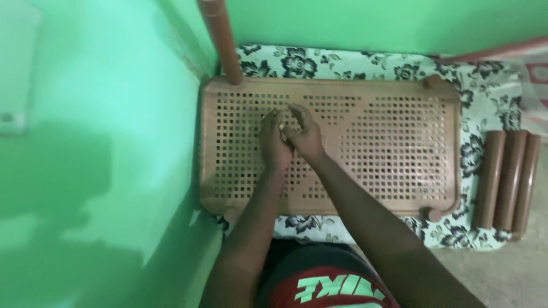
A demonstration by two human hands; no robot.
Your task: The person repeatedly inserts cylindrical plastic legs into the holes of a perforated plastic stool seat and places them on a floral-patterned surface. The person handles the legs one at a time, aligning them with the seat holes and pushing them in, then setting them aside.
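Centre frame, left hand and right hand meet, seemingly pinching something small over the brown perforated shelf panel.

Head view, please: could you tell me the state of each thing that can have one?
Shelf panel: lying flat on the floral cloth, against the green wall.
Fitted tube: standing in the panel's far left corner.
Loose tubes: three, lying side by side at the cloth's right edge.
Left hand: resting on the panel, fingers curled, touching the right hand.
Right hand: on the panel, fingers curled.
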